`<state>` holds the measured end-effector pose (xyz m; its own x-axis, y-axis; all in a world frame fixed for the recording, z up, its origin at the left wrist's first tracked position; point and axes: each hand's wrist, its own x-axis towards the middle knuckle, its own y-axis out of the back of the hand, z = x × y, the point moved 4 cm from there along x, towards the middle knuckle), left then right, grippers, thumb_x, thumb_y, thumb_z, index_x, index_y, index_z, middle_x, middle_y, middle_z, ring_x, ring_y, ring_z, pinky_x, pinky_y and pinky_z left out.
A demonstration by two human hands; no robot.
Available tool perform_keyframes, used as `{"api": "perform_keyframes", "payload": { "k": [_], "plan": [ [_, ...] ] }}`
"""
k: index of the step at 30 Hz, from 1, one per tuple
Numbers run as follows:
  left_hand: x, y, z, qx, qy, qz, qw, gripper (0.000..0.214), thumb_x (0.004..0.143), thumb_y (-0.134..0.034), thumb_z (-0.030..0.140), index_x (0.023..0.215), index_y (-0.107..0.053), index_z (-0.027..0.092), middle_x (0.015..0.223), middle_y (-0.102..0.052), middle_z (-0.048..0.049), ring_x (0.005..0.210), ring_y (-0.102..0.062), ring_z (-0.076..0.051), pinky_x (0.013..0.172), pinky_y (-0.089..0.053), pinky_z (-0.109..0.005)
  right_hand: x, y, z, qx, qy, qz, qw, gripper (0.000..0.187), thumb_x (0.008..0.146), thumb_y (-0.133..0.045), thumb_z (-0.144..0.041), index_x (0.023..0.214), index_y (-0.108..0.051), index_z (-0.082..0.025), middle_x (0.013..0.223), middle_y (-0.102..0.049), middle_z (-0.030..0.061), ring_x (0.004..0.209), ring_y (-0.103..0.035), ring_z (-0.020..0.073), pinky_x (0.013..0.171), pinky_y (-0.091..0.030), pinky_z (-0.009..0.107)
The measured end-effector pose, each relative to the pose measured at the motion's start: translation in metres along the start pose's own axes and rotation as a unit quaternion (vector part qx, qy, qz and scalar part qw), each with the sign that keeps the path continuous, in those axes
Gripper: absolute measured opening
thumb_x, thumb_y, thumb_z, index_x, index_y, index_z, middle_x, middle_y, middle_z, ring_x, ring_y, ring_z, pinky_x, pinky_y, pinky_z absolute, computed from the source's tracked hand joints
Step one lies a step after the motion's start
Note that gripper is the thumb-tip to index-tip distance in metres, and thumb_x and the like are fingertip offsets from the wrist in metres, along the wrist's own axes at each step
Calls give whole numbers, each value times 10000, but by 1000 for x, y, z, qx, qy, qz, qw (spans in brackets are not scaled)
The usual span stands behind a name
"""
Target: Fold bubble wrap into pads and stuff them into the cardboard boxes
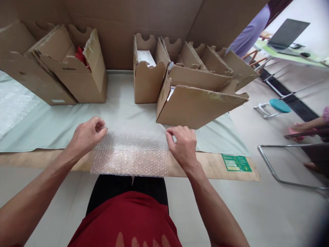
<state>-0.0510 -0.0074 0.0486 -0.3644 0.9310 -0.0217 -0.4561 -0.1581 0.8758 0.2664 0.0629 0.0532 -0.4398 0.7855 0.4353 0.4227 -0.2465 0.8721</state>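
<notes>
my left hand (88, 133) and right hand (183, 142) each pinch a far corner of bubble wrap (131, 156); uneven pulling could skew or tear it.

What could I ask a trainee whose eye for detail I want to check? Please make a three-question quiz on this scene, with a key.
1. What see-through sheet is spread between the left hand and the right hand?

2. True or false: something red shows inside a cardboard box on the left side of the picture.

3. Which hand is nearer the green label?
a) left
b) right

Key:
1. Bubble wrap
2. True
3. b
</notes>
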Motion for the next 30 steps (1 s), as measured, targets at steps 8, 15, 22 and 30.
{"api": "perform_keyframes", "payload": {
  "k": [8,15,22,30],
  "plan": [
    [11,-6,-22,79,19,11,997,685,879,-571,388,1512,-471,147,1159,-710,-145,1012,-691,-332,871,-544,-462,12,-35,13,-35,-12,-20,999,291,1011,-527,-247,1236,-690,-161,1118,-754,134,967,-603,310,826,-393,419],
    [-16,-39,21,114,-219,76,966,527,993,-488,383,1462,-530,146,1547,-526,-215,1439,-487,-374,1167,-412,-549,14,-37,-39,29,91,-69,993,385,1017,-538,-227,1390,-614,-167,1456,-632,134,1310,-556,302,1034,-431,439],
    [-23,-67,0,199,-221,-72,952,662,1042,-389,486,1585,-407,108,1713,-288,-221,1610,-221,-372,1288,-188,-564,-3,-75,-39,2,104,-199,975,584,1057,-513,-437,1554,-476,-132,1655,-413,165,1549,-337,326,1234,-305,505],
    [-37,-42,-24,207,-138,26,968,684,1052,-315,490,1569,-412,52,1709,-266,-262,1614,-199,-386,1281,-172,-586,-19,-51,-28,5,71,-147,987,542,1081,-414,-421,1539,-483,-139,1635,-436,172,1529,-367,326,1210,-336,512]
  ]
}}
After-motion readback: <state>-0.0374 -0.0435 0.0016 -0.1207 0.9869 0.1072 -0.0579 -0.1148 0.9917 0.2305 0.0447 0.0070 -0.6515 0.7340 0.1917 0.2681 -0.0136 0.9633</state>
